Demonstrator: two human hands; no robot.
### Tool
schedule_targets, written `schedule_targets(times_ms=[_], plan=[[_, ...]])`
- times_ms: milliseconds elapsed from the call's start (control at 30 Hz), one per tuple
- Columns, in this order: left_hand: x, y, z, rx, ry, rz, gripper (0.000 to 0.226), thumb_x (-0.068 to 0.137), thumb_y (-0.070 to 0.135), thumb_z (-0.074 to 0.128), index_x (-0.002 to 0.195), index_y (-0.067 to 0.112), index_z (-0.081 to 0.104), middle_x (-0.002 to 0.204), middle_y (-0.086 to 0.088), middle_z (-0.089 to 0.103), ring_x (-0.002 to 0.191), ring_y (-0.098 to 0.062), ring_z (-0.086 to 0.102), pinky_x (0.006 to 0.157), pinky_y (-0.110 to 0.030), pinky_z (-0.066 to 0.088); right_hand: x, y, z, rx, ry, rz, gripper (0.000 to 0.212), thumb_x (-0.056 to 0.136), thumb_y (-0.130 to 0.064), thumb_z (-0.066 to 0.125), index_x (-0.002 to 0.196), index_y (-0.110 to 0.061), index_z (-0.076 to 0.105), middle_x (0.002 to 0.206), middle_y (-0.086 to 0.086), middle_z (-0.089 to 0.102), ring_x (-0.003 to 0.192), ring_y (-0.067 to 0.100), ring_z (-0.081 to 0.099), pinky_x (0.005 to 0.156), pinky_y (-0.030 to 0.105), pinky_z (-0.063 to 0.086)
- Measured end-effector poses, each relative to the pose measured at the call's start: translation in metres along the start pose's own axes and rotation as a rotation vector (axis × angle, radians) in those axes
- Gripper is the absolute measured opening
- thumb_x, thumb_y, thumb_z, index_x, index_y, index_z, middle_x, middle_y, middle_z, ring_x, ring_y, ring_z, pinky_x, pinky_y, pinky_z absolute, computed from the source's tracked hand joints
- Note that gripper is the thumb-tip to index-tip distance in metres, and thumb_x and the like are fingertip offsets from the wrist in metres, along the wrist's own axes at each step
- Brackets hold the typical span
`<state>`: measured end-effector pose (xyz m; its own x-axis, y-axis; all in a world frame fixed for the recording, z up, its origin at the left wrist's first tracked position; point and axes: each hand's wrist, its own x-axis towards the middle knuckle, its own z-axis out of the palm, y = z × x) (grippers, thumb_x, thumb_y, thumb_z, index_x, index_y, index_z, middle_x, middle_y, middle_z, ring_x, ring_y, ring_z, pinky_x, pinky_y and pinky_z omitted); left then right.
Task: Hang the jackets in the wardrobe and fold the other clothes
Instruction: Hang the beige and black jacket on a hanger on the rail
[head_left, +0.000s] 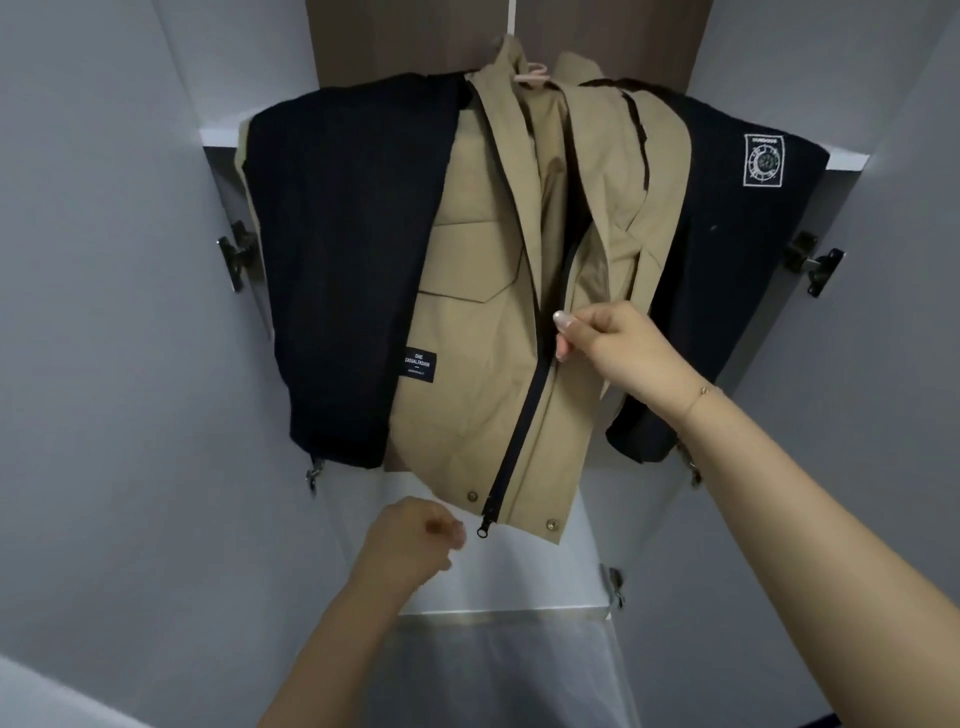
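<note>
A tan jacket (483, 332) with black sleeves hangs on a pink hanger (535, 73) inside the open wardrobe. Its black front zipper (519, 431) runs down to a pull at the hem. My right hand (602, 338) pinches the jacket's front edge beside the zipper at mid height. Below the hem, my left hand (410, 540) hovers with its fingers curled, just left of the zipper pull, holding nothing that I can see.
Two white wardrobe doors (114, 312) stand open on either side, with metal hinges (236, 254) along the frame. A white shelf edge (519, 608) crosses below the jacket. The wardrobe's back panel is brown.
</note>
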<state>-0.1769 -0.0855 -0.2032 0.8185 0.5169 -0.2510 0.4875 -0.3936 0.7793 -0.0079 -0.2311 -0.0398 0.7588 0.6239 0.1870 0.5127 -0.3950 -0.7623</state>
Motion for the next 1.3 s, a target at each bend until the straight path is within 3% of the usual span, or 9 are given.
schedule_targets(times_ms=[67,200,300,533,633,900,1067,1167,1300], plan=[[0.002,0.007,-0.014,0.246,0.208,0.133,0.015,0.097,0.022,0.058,0.088,0.023,0.069,0.083,0.015,0.064,0.078,-0.009,0.062,0.064,-0.009,0.043,0.001,0.000,-0.003,-0.116,-0.073,-0.027,0.042,0.104,-0.031,0.046,0.071,-0.012,0.066,0.053,-0.014,0.057,0.061,-0.008,0.053,0.071,0.018,0.036],[0.021,0.070,-0.008,-0.059,0.335,0.467,0.020,0.085,0.044,0.069,0.100,0.034,0.062,0.094,0.021,0.058,0.083,0.007,0.057,0.070,-0.006,0.042,0.003,-0.003,-0.007,-0.113,-0.195,-0.093,0.043,0.104,-0.031,0.045,0.071,-0.012,0.065,0.068,-0.009,0.062,0.075,0.003,0.057,0.086,0.023,0.043],[0.041,0.104,0.012,-0.210,0.353,0.527,0.018,0.083,0.034,0.074,0.086,0.028,0.057,0.086,0.015,0.055,0.074,0.001,0.055,0.068,-0.013,0.047,0.009,-0.004,-0.003,-0.098,-0.209,-0.125,0.042,0.104,-0.029,0.046,0.070,-0.012,0.064,0.056,-0.017,0.058,0.060,-0.005,0.051,0.068,0.012,0.039],[0.051,0.074,0.021,-0.310,0.294,0.439,0.035,0.083,0.019,0.075,0.061,0.026,0.049,0.053,0.022,0.052,0.052,0.004,0.046,0.054,-0.010,0.038,0.039,-0.002,-0.020,-0.966,-0.302,-0.521,0.035,0.104,-0.036,0.039,0.095,-0.014,0.065,0.091,-0.004,0.054,0.097,0.015,0.048,0.098,0.031,0.031],[0.043,0.048,0.024,-0.299,0.210,0.355,0.035,0.083,0.018,0.075,0.062,0.023,0.048,0.051,0.021,0.051,0.051,0.005,0.046,0.055,-0.008,0.038,0.060,-0.020,-0.034,-1.109,-0.322,-0.617,0.037,0.103,-0.038,0.036,0.098,-0.016,0.065,0.100,-0.002,0.057,0.103,0.016,0.049,0.097,0.030,0.029],[0.034,0.004,0.011,-0.138,0.157,0.291,0.028,0.087,0.020,0.073,0.069,0.018,0.051,0.063,0.010,0.051,0.056,0.003,0.047,0.061,-0.010,0.041,0.099,-0.042,-0.076,-1.233,-0.023,-0.806,0.036,0.102,-0.032,0.039,0.108,-0.012,0.069,0.110,0.004,0.058,0.105,0.025,0.048,0.090,0.035,0.028],[0.047,0.060,-0.006,-0.285,0.195,0.386,0.022,0.087,0.033,0.071,0.102,0.036,0.054,0.102,0.016,0.060,0.092,0.002,0.059,0.075,-0.010,0.046,0.086,-0.046,-0.068,-1.193,0.026,-0.895,0.043,0.100,-0.038,0.034,0.095,-0.013,0.069,0.103,0.004,0.053,0.099,0.024,0.047,0.086,0.035,0.033],[0.065,0.116,-0.012,-0.346,0.297,0.508,0.028,0.089,0.028,0.070,0.112,0.030,0.054,0.106,0.020,0.056,0.094,0.002,0.057,0.080,-0.011,0.046,0.080,-0.050,-0.067,-1.236,0.020,-0.990,0.044,0.100,-0.038,0.034,0.091,-0.015,0.070,0.115,0.001,0.056,0.110,0.023,0.050,0.098,0.034,0.032],[0.082,0.153,-0.009,-0.397,0.345,0.542,0.009,0.092,0.020,0.066,0.094,0.027,0.061,0.092,0.006,0.065,0.077,-0.004,0.058,0.073,-0.018,0.049,0.086,-0.058,-0.069,-1.217,-0.102,-1.011,0.036,0.103,-0.033,0.039,0.098,-0.014,0.070,0.110,0.000,0.063,0.110,0.021,0.058,0.120,0.035,0.019]])
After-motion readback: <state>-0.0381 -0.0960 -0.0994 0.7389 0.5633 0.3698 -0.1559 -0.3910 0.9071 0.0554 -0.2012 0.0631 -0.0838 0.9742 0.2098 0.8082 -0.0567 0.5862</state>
